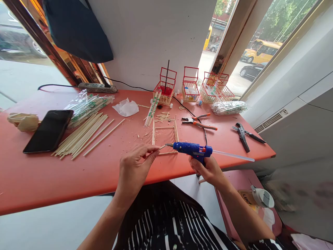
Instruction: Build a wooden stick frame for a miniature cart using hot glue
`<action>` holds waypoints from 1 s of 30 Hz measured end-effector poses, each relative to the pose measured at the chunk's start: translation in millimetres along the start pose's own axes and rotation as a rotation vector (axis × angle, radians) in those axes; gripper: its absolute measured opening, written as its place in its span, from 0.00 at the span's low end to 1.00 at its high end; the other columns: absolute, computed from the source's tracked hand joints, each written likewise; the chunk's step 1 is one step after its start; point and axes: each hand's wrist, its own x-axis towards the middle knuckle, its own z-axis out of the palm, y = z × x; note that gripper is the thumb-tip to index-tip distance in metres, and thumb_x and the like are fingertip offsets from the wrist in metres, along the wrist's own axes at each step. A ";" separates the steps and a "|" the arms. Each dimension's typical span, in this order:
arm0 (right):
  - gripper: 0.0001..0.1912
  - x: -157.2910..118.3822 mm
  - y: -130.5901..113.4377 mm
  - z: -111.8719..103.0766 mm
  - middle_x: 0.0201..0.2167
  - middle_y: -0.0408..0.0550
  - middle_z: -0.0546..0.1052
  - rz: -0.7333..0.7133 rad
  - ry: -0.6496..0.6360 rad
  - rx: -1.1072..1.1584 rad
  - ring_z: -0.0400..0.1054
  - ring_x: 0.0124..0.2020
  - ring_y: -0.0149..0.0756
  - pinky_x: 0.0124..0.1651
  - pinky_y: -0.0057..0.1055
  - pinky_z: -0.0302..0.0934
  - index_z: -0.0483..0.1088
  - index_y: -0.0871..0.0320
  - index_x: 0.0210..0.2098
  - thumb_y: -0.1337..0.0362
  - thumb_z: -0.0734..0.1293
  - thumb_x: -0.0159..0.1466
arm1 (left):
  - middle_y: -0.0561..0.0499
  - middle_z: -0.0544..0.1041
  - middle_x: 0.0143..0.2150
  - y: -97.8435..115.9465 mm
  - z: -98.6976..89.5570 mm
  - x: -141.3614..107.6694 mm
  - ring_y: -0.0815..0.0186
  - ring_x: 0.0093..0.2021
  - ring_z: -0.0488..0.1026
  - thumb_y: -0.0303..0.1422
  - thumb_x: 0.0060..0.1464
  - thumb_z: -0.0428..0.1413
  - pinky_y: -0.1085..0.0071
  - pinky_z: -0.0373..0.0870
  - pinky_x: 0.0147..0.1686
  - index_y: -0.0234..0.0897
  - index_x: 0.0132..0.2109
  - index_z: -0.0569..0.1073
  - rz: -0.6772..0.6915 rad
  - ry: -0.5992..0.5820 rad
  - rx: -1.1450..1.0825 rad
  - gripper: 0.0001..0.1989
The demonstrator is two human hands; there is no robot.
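Note:
Between thumb and fingers, my left hand (139, 161) pinches a short wooden stick (162, 147). Wrapped round the handle of a blue hot glue gun (192, 149) is my right hand (208, 170). The gun's nozzle points left and meets, or nearly meets, the free end of the stick. A clear glue stick (232, 156) juts from the gun's back. Just behind both hands, a small frame of wooden sticks (153, 135) stands on the red table (104, 180); the hands and gun hide part of its near side.
Long wooden sticks (80, 137) and a phone (48, 132) lie at left. Pliers (199, 121) and a second pair of pliers (246, 135) rest at right. Small red-framed carts (191, 86) line the back. A black cord runs behind the gun. A jug (262, 198) stands lower right.

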 end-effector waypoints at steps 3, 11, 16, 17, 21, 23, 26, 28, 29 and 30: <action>0.21 -0.6 0.2 -0.2 0.23 0.40 0.61 0.005 -0.007 -0.015 0.53 0.24 0.28 0.26 0.28 0.49 0.63 0.58 0.31 0.48 0.61 0.72 | 0.55 0.81 0.33 -2.7 -0.3 -0.4 0.69 0.31 0.72 0.39 0.57 0.61 0.73 0.69 0.35 0.45 0.38 0.82 -0.027 -0.009 -0.047 0.07; 0.20 -2.5 -3.6 0.1 0.24 0.40 0.61 -0.030 -0.019 0.038 0.53 0.24 0.27 0.27 0.29 0.50 0.63 0.58 0.31 0.48 0.61 0.72 | 0.53 0.82 0.34 -5.6 1.0 -1.3 0.67 0.32 0.75 0.42 0.57 0.61 0.70 0.71 0.36 0.45 0.39 0.83 -0.085 -0.020 -0.076 0.09; 0.20 -3.3 -4.0 -0.4 0.24 0.40 0.61 -0.043 -0.019 0.035 0.53 0.24 0.27 0.27 0.29 0.50 0.64 0.58 0.32 0.49 0.61 0.72 | 0.52 0.83 0.36 -4.6 1.4 -2.5 0.65 0.34 0.77 0.42 0.57 0.61 0.70 0.71 0.37 0.44 0.39 0.83 -0.078 -0.031 -0.087 0.09; 0.20 -3.3 -4.0 -0.5 0.24 0.40 0.61 -0.044 -0.022 0.025 0.54 0.24 0.28 0.27 0.29 0.50 0.64 0.58 0.32 0.49 0.61 0.72 | 0.52 0.83 0.36 -4.1 1.4 -2.5 0.65 0.34 0.76 0.42 0.57 0.61 0.69 0.71 0.37 0.44 0.39 0.83 -0.073 -0.035 -0.088 0.09; 0.20 -3.7 -3.8 -1.0 0.23 0.40 0.61 -0.045 -0.021 -0.007 0.54 0.24 0.28 0.27 0.29 0.50 0.64 0.58 0.31 0.49 0.61 0.72 | 0.52 0.83 0.35 -1.8 1.9 -2.0 0.66 0.32 0.75 0.42 0.57 0.61 0.69 0.71 0.36 0.43 0.38 0.83 -0.065 -0.040 -0.076 0.10; 0.21 -3.9 -3.9 -1.1 0.23 0.40 0.61 -0.042 -0.022 -0.019 0.54 0.24 0.28 0.27 0.29 0.49 0.64 0.58 0.31 0.49 0.61 0.72 | 0.52 0.83 0.35 -1.2 1.8 -1.8 0.66 0.32 0.75 0.42 0.57 0.60 0.69 0.71 0.36 0.44 0.38 0.83 -0.061 -0.040 -0.066 0.10; 0.21 -4.0 -4.4 -1.3 0.23 0.40 0.61 -0.027 -0.019 -0.038 0.53 0.24 0.28 0.27 0.29 0.49 0.63 0.58 0.31 0.48 0.61 0.72 | 0.52 0.83 0.35 -1.2 1.2 -2.1 0.66 0.32 0.75 0.42 0.57 0.60 0.70 0.72 0.36 0.44 0.39 0.83 -0.049 -0.039 -0.055 0.10; 0.21 -3.9 -5.1 -1.2 0.23 0.40 0.61 -0.017 -0.014 -0.039 0.54 0.24 0.28 0.26 0.29 0.49 0.64 0.58 0.31 0.48 0.61 0.72 | 0.52 0.83 0.35 -1.6 0.6 -2.6 0.66 0.32 0.75 0.42 0.57 0.60 0.69 0.72 0.36 0.45 0.39 0.83 -0.043 -0.039 -0.053 0.10; 0.21 -3.8 -5.5 -1.1 0.23 0.40 0.61 -0.016 -0.011 -0.034 0.54 0.24 0.28 0.26 0.29 0.50 0.64 0.58 0.31 0.47 0.61 0.71 | 0.52 0.83 0.35 -1.7 0.4 -2.8 0.65 0.33 0.75 0.42 0.57 0.60 0.69 0.72 0.36 0.45 0.39 0.83 -0.043 -0.039 -0.054 0.10; 0.21 -3.7 -5.9 -0.9 0.23 0.40 0.61 -0.017 -0.009 -0.026 0.54 0.24 0.28 0.26 0.29 0.50 0.64 0.58 0.31 0.47 0.61 0.71 | 0.52 0.83 0.35 -1.9 0.2 -3.1 0.65 0.33 0.76 0.43 0.57 0.60 0.69 0.72 0.36 0.45 0.39 0.83 -0.046 -0.038 -0.057 0.10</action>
